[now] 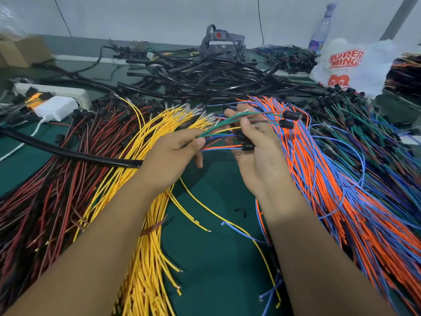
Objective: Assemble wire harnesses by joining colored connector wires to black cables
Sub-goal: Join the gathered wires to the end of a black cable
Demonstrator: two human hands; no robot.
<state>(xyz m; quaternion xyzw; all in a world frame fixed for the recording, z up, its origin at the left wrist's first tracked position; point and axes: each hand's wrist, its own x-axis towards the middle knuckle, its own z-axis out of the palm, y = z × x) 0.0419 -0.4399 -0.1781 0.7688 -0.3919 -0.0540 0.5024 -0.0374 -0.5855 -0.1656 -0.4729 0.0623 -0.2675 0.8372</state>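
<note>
Above the green table [218, 224], my left hand [173, 153] pinches a small bunch of coloured connector wires [224, 124], green, blue, orange and yellow. They fan to the right and end in black connectors [290, 115]. My right hand [255, 142] is raised palm toward me, fingers loosely curled round the wires and connectors. One black connector [248, 147] lies against its palm. A long black cable [68, 152] runs from the left edge and ends behind my left wrist. More black cables [205, 80] are heaped at the back.
Yellow wires [145, 224] lie under my left arm, red and black wires [45, 190] at the left, orange and blue wires [341, 190] at the right. A white charger [54, 108] and power strip sit back left, a plastic bag [350, 65] back right.
</note>
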